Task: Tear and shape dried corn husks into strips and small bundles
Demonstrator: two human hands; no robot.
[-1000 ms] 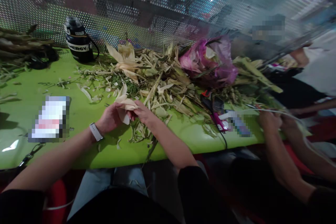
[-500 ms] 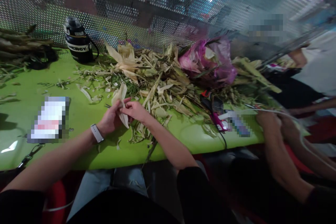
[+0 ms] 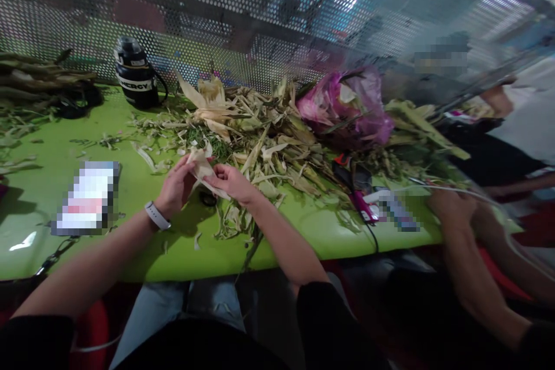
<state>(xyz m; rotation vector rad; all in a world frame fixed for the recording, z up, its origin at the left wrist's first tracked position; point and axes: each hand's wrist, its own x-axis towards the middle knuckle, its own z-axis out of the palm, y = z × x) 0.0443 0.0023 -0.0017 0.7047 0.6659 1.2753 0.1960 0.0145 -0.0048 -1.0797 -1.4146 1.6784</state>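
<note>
A pale corn husk (image 3: 203,166) is held between my two hands, above the green table (image 3: 143,254). My left hand (image 3: 176,185), with a white watch band at the wrist, grips its left side with closed fingers. On the other side, my right hand (image 3: 234,182) pinches the husk's lower right part. Just below the husk, the dark handle loops of what look like scissors (image 3: 208,199) show on the table. Cut husk scraps (image 3: 232,221) lie beside my right hand, and a heap of dry husks (image 3: 277,121) spreads behind both hands.
A black flask (image 3: 136,78) stands at the back left, and a phone (image 3: 87,196) lies at the left. A pink plastic bag (image 3: 347,107) sits behind a magenta-handled tool (image 3: 363,205). At the right, another person's hands (image 3: 453,205) work at the table. Perforated metal panels (image 3: 243,17) rise behind.
The husk has turned from upright to slanting down rightward between my hands. My left hand has shifted up its edge, my right hand a little right, and the dark loops have come into view.
</note>
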